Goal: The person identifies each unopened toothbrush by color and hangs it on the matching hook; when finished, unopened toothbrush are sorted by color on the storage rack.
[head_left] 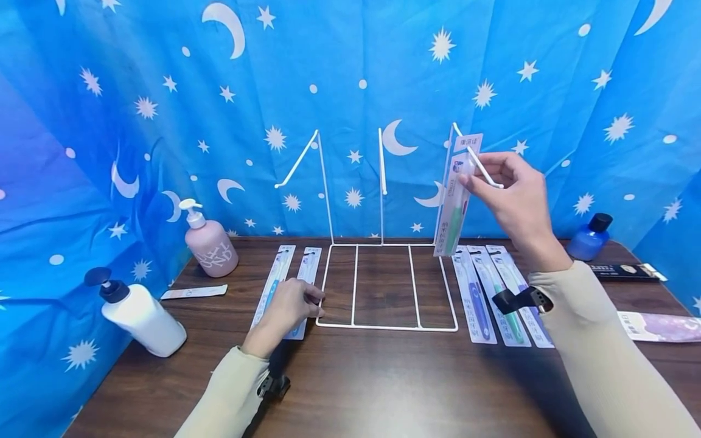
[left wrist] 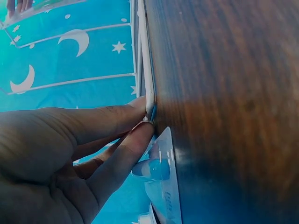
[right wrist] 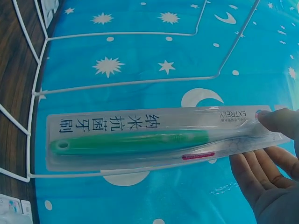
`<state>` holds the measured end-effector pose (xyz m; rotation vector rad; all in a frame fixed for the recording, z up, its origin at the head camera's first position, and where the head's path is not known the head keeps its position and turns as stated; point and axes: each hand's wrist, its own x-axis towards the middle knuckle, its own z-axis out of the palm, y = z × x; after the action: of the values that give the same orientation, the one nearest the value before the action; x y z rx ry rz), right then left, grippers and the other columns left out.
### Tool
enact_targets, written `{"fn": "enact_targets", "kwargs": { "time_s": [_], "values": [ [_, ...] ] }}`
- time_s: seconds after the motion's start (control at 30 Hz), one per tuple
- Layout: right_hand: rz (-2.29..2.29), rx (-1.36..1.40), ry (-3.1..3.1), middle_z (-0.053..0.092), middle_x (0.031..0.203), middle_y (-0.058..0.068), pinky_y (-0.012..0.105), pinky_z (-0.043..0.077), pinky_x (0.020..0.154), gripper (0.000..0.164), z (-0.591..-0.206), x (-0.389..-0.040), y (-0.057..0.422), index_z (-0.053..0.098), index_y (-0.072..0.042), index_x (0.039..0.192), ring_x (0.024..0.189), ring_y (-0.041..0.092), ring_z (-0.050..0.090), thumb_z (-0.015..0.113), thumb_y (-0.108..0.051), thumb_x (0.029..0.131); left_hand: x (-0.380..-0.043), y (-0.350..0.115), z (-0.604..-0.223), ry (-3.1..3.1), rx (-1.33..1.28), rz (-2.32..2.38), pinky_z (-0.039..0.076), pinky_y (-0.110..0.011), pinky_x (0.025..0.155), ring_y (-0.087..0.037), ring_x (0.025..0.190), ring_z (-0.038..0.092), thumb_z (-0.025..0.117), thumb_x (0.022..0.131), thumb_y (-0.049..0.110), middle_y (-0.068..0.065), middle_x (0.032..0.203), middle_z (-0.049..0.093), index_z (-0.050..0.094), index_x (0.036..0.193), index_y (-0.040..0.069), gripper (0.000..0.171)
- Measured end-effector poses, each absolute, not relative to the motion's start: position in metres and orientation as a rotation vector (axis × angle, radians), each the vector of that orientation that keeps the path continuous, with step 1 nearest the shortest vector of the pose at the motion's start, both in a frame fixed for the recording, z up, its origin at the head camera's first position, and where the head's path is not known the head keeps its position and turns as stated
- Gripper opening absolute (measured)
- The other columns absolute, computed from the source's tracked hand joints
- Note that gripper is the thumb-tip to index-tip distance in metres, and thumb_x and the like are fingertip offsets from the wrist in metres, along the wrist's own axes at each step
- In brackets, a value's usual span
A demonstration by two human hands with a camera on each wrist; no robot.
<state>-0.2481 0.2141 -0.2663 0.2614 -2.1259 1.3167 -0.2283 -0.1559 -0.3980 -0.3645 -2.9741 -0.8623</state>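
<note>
A white wire rack (head_left: 383, 328) stands on the table with three upright prongs. My left hand (head_left: 289, 307) pinches the front left corner of its base, thumb and finger meeting on the wire in the left wrist view. In my right hand (head_left: 512, 188) is a packaged green toothbrush (head_left: 454, 213), gripped near its upper end between thumb and fingers. The package hangs upright at the right prong (head_left: 484, 167), which comes out in front of its top. In the right wrist view the green handle (right wrist: 131, 142) shows under clear plastic.
Two packaged blue toothbrushes (head_left: 274, 283) lie left of the rack, and three more packages (head_left: 476, 298) lie right of it. Pump bottles (head_left: 212, 249) stand at the left, a blue bottle (head_left: 588, 237) at the right. A star-patterned curtain (head_left: 350, 61) hangs behind.
</note>
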Motion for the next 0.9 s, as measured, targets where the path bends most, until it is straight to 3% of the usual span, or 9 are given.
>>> {"fn": "enact_targets", "kwargs": {
  "time_s": [0.27, 0.67, 0.9],
  "values": [
    [1.309, 0.14, -2.182, 0.068, 0.108, 0.003, 0.021, 0.045, 0.078, 0.049, -0.263, -0.249, 0.216, 0.065, -0.017, 0.125, 0.096, 0.013, 0.059, 0.074, -0.041, 0.083, -0.228, -0.154, -0.397, -2.979, -0.376, -0.856, 0.046, -0.027, 0.06, -0.009, 0.067, 0.057, 0.084, 0.072, 0.007, 0.001, 0.076, 0.068, 0.077, 0.095, 0.006, 0.025],
    [1.342, 0.075, -2.249, 0.068, 0.113, 0.003, 0.028, 0.045, 0.084, 0.055, -0.281, -0.248, 0.235, 0.062, -0.017, 0.129, 0.103, 0.015, 0.063, 0.073, -0.045, 0.083, -0.228, -0.153, -0.396, -2.97, -0.371, -0.877, 0.047, -0.026, 0.059, -0.011, 0.066, 0.057, 0.083, 0.073, 0.004, 0.002, 0.073, 0.067, 0.077, 0.095, 0.005, 0.022],
    [1.314, 0.022, -2.334, 0.065, 0.119, 0.008, 0.041, 0.043, 0.091, 0.061, -0.293, -0.245, 0.244, 0.058, -0.016, 0.133, 0.109, 0.022, 0.059, 0.069, -0.05, 0.084, -0.227, -0.156, -0.396, -2.968, -0.371, -0.868, 0.046, -0.026, 0.058, -0.009, 0.064, 0.057, 0.084, 0.072, 0.005, 0.003, 0.072, 0.067, 0.077, 0.094, 0.005, 0.023]
  ]
}}
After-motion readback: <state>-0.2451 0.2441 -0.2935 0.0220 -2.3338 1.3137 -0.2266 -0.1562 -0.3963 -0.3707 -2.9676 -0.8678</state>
